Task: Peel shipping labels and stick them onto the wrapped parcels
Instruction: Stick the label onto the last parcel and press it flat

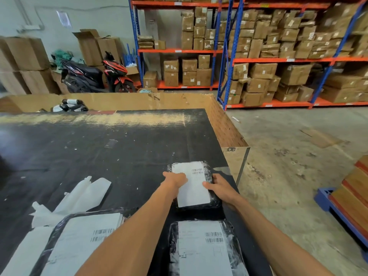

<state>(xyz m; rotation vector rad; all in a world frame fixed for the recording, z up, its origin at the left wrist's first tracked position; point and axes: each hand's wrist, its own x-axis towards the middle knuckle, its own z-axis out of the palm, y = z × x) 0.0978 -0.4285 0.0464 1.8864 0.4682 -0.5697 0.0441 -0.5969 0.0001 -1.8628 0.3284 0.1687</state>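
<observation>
Pressing down on a white shipping label (pixel 192 184), both hands work the far parcel (pixel 207 172), a black-wrapped packet lying flat on the dark tabletop (pixel 99 140) near its right edge, at about one o'clock from where the person stands. The left hand (pixel 176 180) lies on the label's left side with its fingers laid flat across the paper, holding nothing in a grasp that I can see. The right hand (pixel 221 187) sits at the packet's right edge, thumb on the label and the remaining fingers curled over the wrapped side, gripping the packet. The label covers most of the packet's top and carries barcodes near its far right corner. Closer in, at six o'clock, a second wrapped parcel (pixel 207 248) already bears a label with barcodes, and a third labelled parcel (pixel 79 244) lies at about seven o'clock, partly under the left forearm. Just beyond that one, at nine o'clock, lies a loose heap of white backing sheets (pixel 79 196) on the tabletop. A tall cardboard bin (pixel 223 124) stands against the tabletop's far and right sides, with a few black bundles (pixel 69 105) showing over its rim at eleven o'clock. Across the room, blue and orange shelving (pixel 278 60) holds brown cartons, and a red and black scooter (pixel 95 74) is parked by the wall.
</observation>
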